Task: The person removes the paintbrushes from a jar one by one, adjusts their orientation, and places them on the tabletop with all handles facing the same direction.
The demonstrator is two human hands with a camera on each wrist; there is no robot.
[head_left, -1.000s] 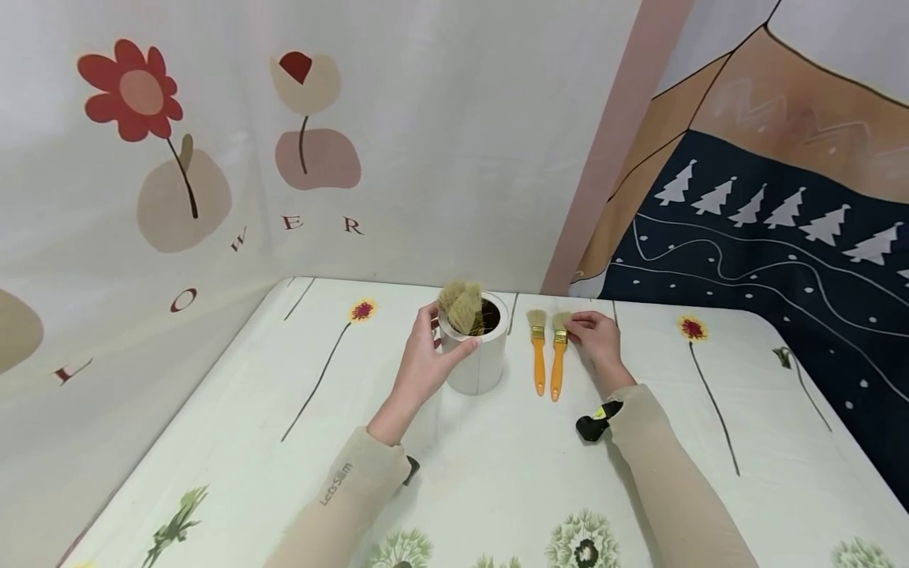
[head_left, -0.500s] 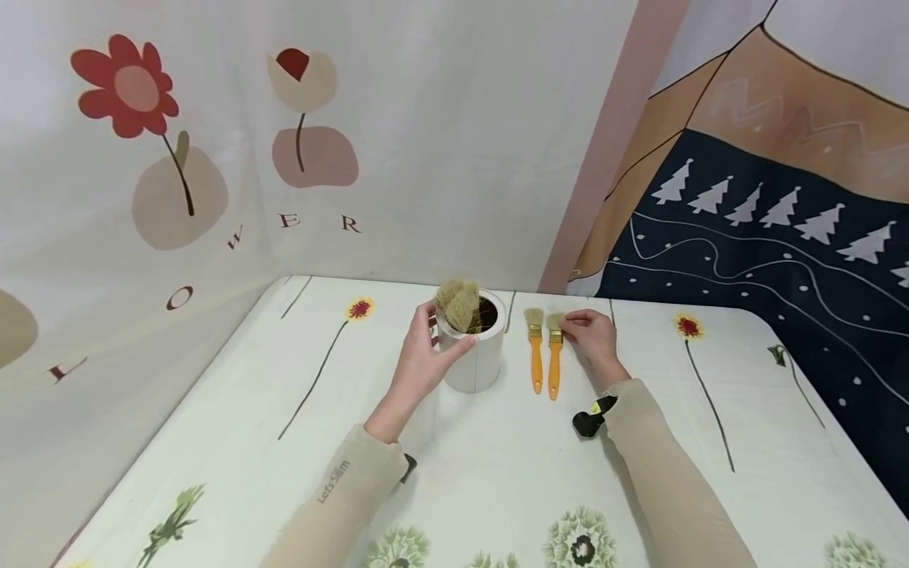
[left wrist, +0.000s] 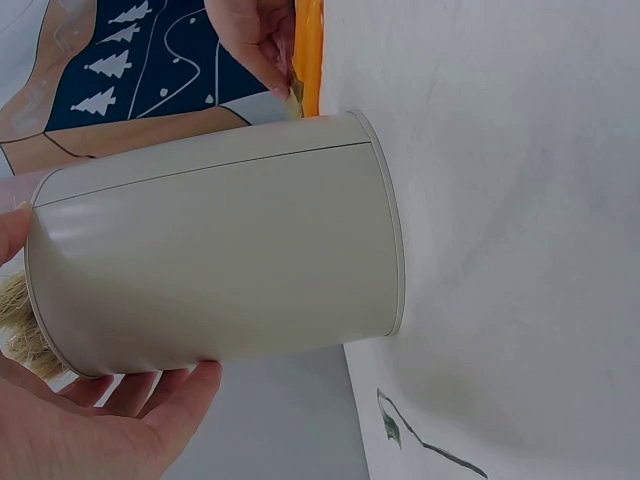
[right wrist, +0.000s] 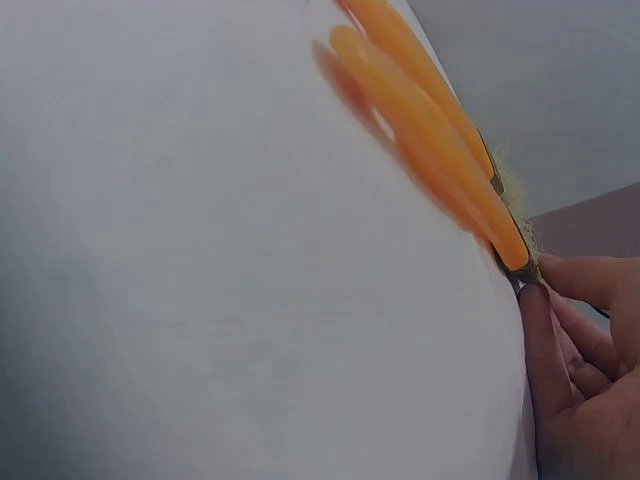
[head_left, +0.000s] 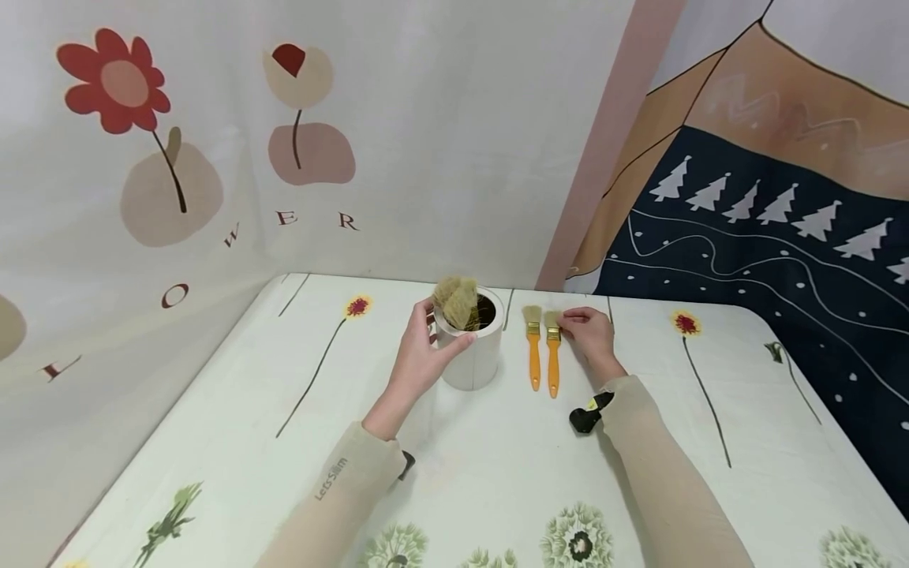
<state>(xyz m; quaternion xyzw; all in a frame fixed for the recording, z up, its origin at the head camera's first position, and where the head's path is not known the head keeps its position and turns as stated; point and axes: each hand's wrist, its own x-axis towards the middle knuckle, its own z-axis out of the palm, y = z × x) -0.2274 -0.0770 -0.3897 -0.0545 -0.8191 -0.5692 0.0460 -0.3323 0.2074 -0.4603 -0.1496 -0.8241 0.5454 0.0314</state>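
My left hand (head_left: 417, 355) grips the rim and side of a white cylindrical canister (head_left: 470, 368) standing on the table. Pale bristle heads of brushes (head_left: 454, 301) stick out of its top; their handles are hidden inside. To its right, two paintbrushes with orange handles lie side by side, bristles pointing away from me. My right hand (head_left: 592, 338) pinches the bristle end of the right paintbrush (head_left: 553, 367) between thumb and fingers, as the right wrist view also shows at the brush's metal band. The left paintbrush (head_left: 534, 359) lies untouched, a small gap from it.
A white cloth (head_left: 483, 465) with printed flowers covers the table. Behind its far edge hangs a pale printed curtain (head_left: 440, 158), with a dark tree-patterned cloth (head_left: 753, 229) at the right. Black wrist devices (head_left: 585, 420) show by both sleeves.
The head view has shifted slightly, so everything sits a little further left and up. Both hands keep their places on the canister and the right paintbrush.
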